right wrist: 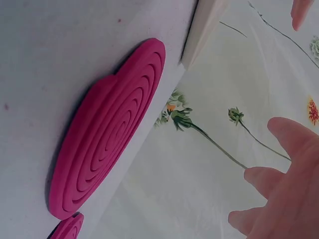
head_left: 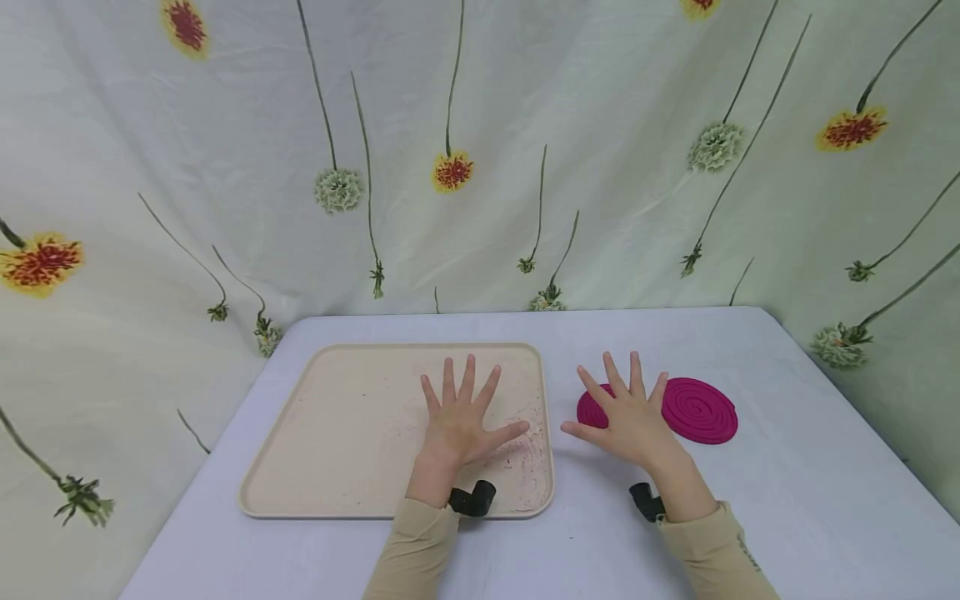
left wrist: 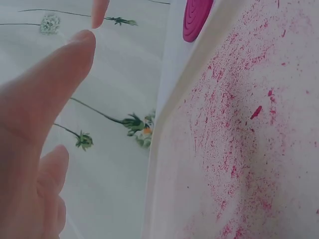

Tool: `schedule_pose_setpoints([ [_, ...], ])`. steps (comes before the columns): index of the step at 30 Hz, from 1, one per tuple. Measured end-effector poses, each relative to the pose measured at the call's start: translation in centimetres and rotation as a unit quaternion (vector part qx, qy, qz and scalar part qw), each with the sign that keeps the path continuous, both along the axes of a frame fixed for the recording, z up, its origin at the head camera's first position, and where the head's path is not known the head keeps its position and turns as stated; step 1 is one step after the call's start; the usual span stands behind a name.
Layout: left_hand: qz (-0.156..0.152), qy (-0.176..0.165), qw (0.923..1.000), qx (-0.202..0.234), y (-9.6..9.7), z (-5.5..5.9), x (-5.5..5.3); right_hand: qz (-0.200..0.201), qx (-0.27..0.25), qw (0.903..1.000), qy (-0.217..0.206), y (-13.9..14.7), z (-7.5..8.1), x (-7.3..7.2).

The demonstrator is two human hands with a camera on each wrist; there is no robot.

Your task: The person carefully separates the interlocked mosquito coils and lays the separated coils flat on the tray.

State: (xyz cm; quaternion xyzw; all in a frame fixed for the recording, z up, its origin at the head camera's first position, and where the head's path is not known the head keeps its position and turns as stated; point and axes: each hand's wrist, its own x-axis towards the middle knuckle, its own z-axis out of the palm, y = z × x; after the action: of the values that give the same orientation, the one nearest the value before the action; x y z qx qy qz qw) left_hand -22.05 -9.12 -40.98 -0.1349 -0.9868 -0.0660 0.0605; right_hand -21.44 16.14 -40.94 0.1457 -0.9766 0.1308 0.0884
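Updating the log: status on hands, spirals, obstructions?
Left hand empty, spread over tray. Right hand empty, spread. Two pink spirals on table. Right hand partly hides one, head view.

A white tabletop (head_left: 810,467) with rounded far corners shows a few small dark specks (right wrist: 119,21). Beyond its far edge rises a pale, softly creased cloth backdrop (head_left: 600,83), which also shows past both side edges. It is printed with flowers — red-and-yellow blooms (head_left: 452,172) and whitish round heads (head_left: 337,190) on thin dark stems (head_left: 453,87). The far edge cuts off one whitish flower (head_left: 547,300); another pale bloom (head_left: 267,337) shows just outside the far left corner — a frilly head (head_left: 838,346) appears past the right edge.
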Motion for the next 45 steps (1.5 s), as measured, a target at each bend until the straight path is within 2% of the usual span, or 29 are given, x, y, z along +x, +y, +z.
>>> schedule_pose_setpoints([
  [6, -0.014, -0.012, 0.9996, 0.023, 0.1, 0.2, 0.1, -0.001, -0.015, 0.9996, -0.022, 0.6, 1.1, 0.3],
  [10, -0.029, -0.010, 0.9975, 0.064, 0.2, 0.5, 0.2, -0.006, -0.033, 0.9988, -0.036, 1.5, 1.7, 0.3],
  [14, -0.051, -0.011, 0.9923, 0.113, 0.3, 0.5, 0.0, -0.010, -0.059, 0.9970, -0.050, 2.5, 2.3, 0.2],
  [19, -0.075, -0.021, 0.9815, 0.175, 0.7, 0.5, -0.1, -0.010, -0.107, 0.9920, -0.066, 4.1, 3.0, 0.2],
  [25, -0.109, -0.036, 0.9591, 0.259, 1.8, 0.5, -0.1, -0.014, -0.170, 0.9802, -0.100, 6.5, 3.7, 0.5],
  [28, -0.131, -0.047, 0.9397, 0.312, 2.5, 0.4, -0.1, -0.023, -0.190, 0.9745, -0.117, 7.7, 3.8, 0.5],
  [34, -0.156, -0.085, 0.8860, 0.428, 4.2, 0.3, 0.3, -0.053, -0.215, 0.9655, -0.137, 9.8, 3.8, 0.5],
  [41, -0.174, -0.123, 0.8284, 0.518, 7.1, -0.3, 0.4, -0.097, -0.251, 0.9496, -0.161, 11.7, 3.3, 0.7],
  [43, -0.166, -0.133, 0.8173, 0.535, 8.0, -0.5, 0.6, -0.106, -0.259, 0.9450, -0.170, 12.1, 3.0, 0.6],
  [45, -0.157, -0.142, 0.8109, 0.546, 9.0, -0.7, 0.9, -0.117, -0.263, 0.9407, -0.179, 12.4, 2.6, 0.5],
])
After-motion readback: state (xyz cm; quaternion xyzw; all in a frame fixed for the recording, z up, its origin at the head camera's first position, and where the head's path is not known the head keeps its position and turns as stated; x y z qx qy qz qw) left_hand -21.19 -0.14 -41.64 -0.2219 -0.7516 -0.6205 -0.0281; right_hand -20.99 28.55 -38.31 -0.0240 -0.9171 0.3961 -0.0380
